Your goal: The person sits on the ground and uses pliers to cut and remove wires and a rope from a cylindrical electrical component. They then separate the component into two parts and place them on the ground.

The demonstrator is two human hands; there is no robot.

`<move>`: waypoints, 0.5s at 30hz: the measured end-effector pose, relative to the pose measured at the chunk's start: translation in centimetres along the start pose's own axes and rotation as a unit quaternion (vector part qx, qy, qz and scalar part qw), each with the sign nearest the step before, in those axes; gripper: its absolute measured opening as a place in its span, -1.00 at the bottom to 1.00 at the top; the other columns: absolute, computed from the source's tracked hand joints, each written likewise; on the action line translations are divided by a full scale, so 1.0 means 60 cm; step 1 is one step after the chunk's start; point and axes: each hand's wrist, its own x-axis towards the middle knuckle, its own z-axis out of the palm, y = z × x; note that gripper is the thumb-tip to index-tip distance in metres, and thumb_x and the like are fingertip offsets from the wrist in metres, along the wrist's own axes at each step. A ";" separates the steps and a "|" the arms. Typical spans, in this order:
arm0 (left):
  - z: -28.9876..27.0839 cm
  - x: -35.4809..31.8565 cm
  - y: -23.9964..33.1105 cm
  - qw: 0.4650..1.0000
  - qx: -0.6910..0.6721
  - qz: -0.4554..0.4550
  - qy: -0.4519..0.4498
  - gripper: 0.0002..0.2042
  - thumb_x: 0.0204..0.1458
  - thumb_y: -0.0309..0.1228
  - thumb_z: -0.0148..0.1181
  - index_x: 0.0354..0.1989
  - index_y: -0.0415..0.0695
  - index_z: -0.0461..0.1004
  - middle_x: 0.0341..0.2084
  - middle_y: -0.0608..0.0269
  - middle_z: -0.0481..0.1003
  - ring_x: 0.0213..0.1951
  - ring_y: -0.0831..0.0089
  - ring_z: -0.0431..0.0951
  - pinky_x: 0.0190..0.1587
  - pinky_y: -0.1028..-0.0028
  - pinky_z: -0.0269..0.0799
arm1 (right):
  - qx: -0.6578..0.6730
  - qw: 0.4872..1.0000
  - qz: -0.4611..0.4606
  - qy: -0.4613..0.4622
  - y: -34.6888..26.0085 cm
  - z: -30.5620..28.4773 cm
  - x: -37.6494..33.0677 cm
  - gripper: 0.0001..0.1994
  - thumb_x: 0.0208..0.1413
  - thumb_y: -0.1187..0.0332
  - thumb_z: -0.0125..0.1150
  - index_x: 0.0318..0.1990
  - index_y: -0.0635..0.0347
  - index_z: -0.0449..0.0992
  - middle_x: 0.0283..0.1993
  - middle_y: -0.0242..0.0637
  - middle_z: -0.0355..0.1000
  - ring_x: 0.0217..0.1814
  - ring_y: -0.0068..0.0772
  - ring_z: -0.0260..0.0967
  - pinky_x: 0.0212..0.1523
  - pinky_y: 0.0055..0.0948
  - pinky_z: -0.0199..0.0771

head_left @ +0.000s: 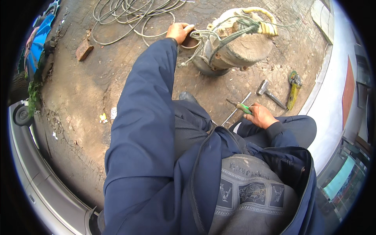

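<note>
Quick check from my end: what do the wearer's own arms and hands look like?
Both the left hand and the right hand are bare, with no gloves visible. The left sleeve is long, plain dark navy and creased, part of a zip-front jacket. The right sleeve matches; less of it shows, ending in a blackish cuff.

Head camera: left fisheye of a worn pair, upright, unmirrored
Facing: steeply down past the wearer's chest and forward to the rope-tied cylinder (250, 50)
Nearest: blue jacket (141, 129), large, on the wearer's side of the rope-tied cylinder
Farther: ground (90, 82) around the rope-tied cylinder
Bent rim: car (49, 192) left of the rope-tied cylinder, white strip (337, 86) right of it
</note>
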 end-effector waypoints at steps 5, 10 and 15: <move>-0.009 -0.081 0.005 0.997 -0.009 -0.073 0.006 -0.68 0.28 -0.09 0.29 -0.08 -0.07 0.77 -0.25 0.10 0.75 -0.19 0.32 0.74 -0.05 0.32 0.59 | -0.009 1.000 -0.023 0.015 -0.007 -0.005 -0.006 -0.62 0.20 0.10 0.38 -0.20 0.35 0.64 -0.24 0.14 0.55 -0.01 0.21 0.53 0.05 0.03 0.53; -0.037 -0.107 0.020 0.988 0.134 -0.066 -0.028 -0.62 0.25 -0.10 0.33 0.03 -0.15 0.71 -0.12 -0.03 0.73 -0.06 0.21 0.75 0.04 0.28 0.58 | -0.008 0.999 -0.041 0.025 -0.008 -0.005 -0.011 -0.58 0.21 0.05 0.38 -0.20 0.35 0.64 -0.16 0.16 0.55 0.00 0.21 0.54 0.06 0.03 0.53; -0.173 -0.086 0.057 0.986 0.126 -0.038 0.101 -0.38 0.26 -0.08 0.35 0.33 -0.31 0.44 0.15 -0.21 0.60 0.19 0.05 0.63 0.24 0.24 0.50 | -0.034 0.999 -0.033 0.021 -0.012 -0.016 -0.014 -0.57 0.21 0.03 0.38 -0.18 0.33 0.65 -0.17 0.17 0.57 -0.02 0.23 0.56 0.04 0.05 0.53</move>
